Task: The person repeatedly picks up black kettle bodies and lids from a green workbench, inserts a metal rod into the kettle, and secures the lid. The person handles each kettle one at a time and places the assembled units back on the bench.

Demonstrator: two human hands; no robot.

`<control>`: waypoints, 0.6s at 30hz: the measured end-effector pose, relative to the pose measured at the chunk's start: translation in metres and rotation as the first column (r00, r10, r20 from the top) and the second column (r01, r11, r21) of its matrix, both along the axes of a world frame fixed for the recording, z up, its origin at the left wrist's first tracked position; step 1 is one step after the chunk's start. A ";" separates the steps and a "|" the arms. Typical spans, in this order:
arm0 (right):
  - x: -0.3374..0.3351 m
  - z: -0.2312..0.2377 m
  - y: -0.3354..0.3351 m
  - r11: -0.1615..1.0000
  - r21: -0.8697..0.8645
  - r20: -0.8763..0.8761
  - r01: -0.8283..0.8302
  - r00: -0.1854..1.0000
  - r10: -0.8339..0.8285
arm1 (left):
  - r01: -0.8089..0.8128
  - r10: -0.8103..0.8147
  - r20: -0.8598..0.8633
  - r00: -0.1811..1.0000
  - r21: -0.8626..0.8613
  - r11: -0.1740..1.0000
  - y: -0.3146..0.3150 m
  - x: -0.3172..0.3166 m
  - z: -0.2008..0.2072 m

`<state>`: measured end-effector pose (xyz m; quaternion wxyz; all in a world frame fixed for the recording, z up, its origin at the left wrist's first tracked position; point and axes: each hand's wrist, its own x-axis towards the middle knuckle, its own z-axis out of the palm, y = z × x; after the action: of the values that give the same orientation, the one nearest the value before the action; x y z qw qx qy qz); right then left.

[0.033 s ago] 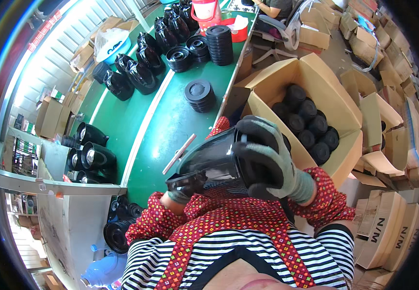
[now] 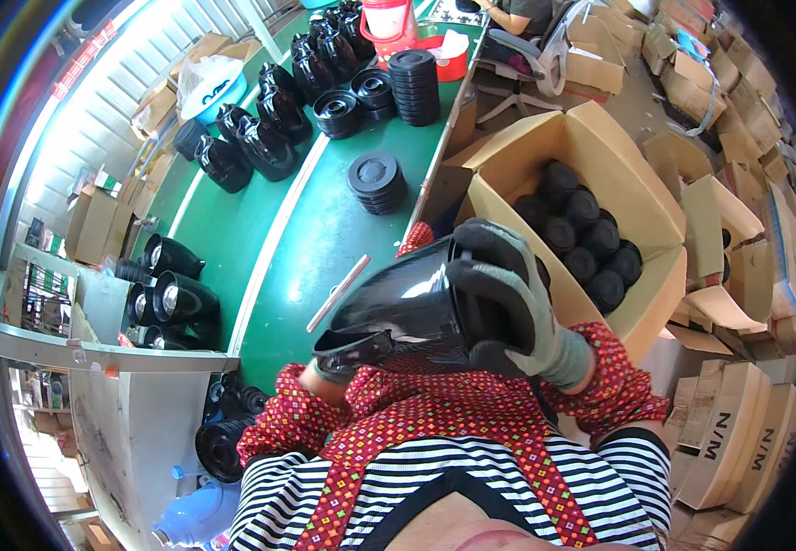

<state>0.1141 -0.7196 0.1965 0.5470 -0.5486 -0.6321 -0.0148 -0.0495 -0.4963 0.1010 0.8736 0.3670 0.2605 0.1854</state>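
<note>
Standing by the table (image 2: 292,285) at left and box (image 2: 632,156) at right. Holding a jug (image 2: 412,289) near, apparently mid-handling, not yet set down. Cupping its right end with the right hand's (image 2: 536,303) parted fingers; cannot tell the mostly hidden left hand's (image 2: 331,371) hold.

So the body (image 2: 412,298) you're holding looks like glossy plastic, super smooth. Your right glove (image 2: 536,317) is knit cloth with matt dark coating on the fingers. Table's (image 2: 325,239) smooth and shiny, lids (image 2: 376,174) at twelve o'clock look like duller plastic, and the box (image 2: 641,188) at two is plain matt cardboard.
</note>
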 end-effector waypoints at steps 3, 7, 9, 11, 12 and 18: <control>-0.014 -0.017 0.001 0.993 0.064 -0.350 0.101 0.934 -0.072 | -0.040 0.039 0.019 0.999 0.045 0.998 0.011 -0.010 0.009; -0.022 -0.036 0.002 0.990 0.005 -0.719 0.141 0.689 -0.094 | 0.008 -0.045 0.074 0.996 0.439 0.899 0.025 -0.012 0.036; -0.017 -0.049 0.004 0.986 -0.058 -0.740 0.156 0.656 -0.147 | 0.092 -0.079 -0.060 0.995 0.853 0.513 0.033 -0.004 0.052; -0.013 -0.072 0.011 0.991 -0.063 -0.859 0.119 0.499 -0.115 | 0.226 -0.061 -0.219 0.974 0.900 0.372 0.041 0.008 0.062; -0.012 -0.084 0.015 0.995 -0.047 -0.909 0.089 0.409 -0.079 | 0.197 -0.061 -0.188 0.980 0.955 0.221 0.040 0.007 0.063; 0.037 -0.090 0.017 0.976 -0.208 -0.704 -0.070 0.703 -0.100 | 0.008 0.011 -0.003 1.000 0.867 -0.498 0.006 0.006 0.061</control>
<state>0.1515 -0.7023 0.1064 0.6842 -0.5737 -0.3656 0.2629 -0.0433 -0.4907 0.1616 0.1182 0.9405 -0.0246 0.3177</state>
